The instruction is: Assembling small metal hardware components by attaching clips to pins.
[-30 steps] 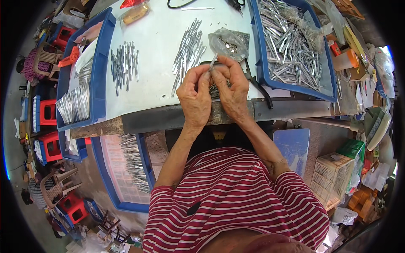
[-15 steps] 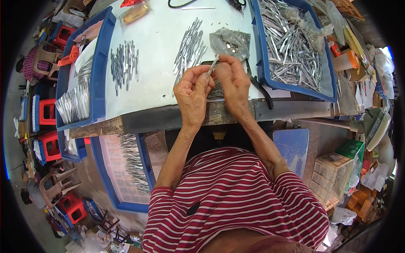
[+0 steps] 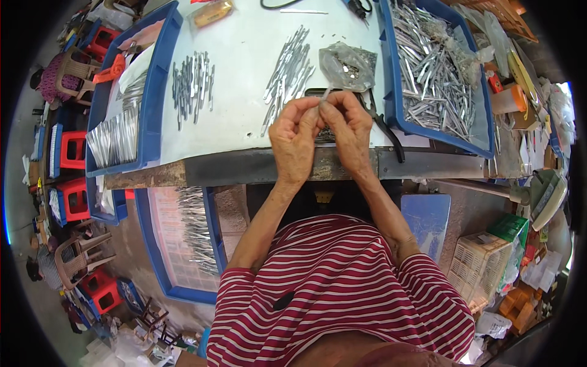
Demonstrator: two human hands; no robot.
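Close together over the front edge of the white table, my left hand [image 3: 293,142] and my right hand [image 3: 350,131] pinch one slim metal strip [image 3: 326,94] between thumbs and fingertips. Only its tip shows; the fingers cover the rest. Just beyond my left hand lies a loose pile of silvery metal strips [image 3: 290,66]. A clear plastic bag [image 3: 342,64] with small metal pieces sits past my right hand. Beside that hand rests a dark-handled tool [image 3: 391,138], partly hidden, perhaps pliers. Another group of strips [image 3: 192,85] lies further left.
On the right, a blue tray [image 3: 400,116] holds a heap of metal strips. The left blue tray [image 3: 160,79] holds strips in rows. A wrapped yellowish object [image 3: 212,13] and a black cable [image 3: 281,6] lie at the back. Below the table is another strip-filled blue tray [image 3: 147,244].
My hands have drawn level, the right fingers curling in beside the left around the metal strip. Less of the strip shows now. The whole view has shifted slightly.
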